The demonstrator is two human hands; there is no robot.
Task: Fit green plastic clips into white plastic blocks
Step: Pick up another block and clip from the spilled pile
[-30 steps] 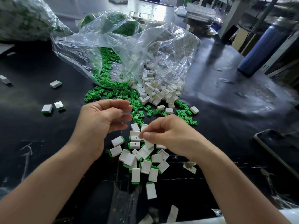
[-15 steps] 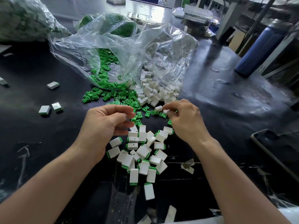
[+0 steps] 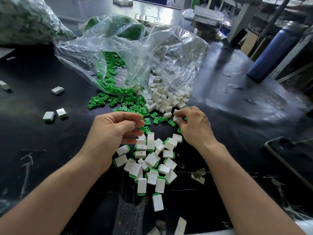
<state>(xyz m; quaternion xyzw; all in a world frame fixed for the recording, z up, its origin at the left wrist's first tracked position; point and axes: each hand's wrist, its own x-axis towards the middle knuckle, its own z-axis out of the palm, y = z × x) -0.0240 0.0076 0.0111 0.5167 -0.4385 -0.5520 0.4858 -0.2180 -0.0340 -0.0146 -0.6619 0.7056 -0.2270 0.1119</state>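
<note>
Loose green clips (image 3: pixel 118 100) spill from a clear plastic bag (image 3: pixel 135 53) onto the black table (image 3: pixel 237 116). Beside them, on the right, lies a heap of empty white blocks (image 3: pixel 162 99). My right hand (image 3: pixel 194 128) reaches to the near edge of that heap and pinches one white block (image 3: pixel 176 118) between thumb and fingers. My left hand (image 3: pixel 115 133) hovers with its fingers curled and thumb near the fingertips; its inside is hidden. Between my wrists lies a pile of white blocks with green clips fitted (image 3: pixel 150 161).
Stray fitted blocks (image 3: pixel 49 115) lie at the left. A second filled bag (image 3: pixel 25 21) sits at the far left, a blue bottle (image 3: pixel 274 53) at the far right, and a flat dark device (image 3: pixel 291 160) near the right edge. Machinery stands at the back.
My right hand left the fitted pile, moved up and right to the white block heap, and took hold of a block. The left hand stayed almost still.
</note>
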